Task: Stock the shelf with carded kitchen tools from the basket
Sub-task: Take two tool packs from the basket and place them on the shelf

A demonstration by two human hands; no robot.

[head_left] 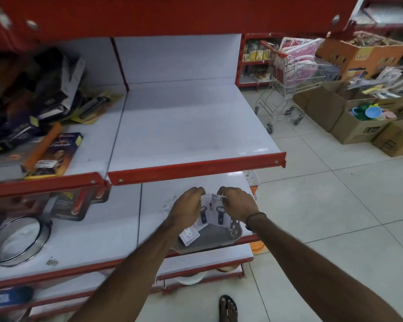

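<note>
Lower centre of frame: left hand and right hand each pinch closed on a white carded kitchen tool with dark handle, held above the grey plastic basket on the white red-edged shelf.

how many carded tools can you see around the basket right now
3 that show clearly: two carded tools held between the left hand and right hand, at and, and one card lying at the grey basket edge. More may be hidden.
</note>
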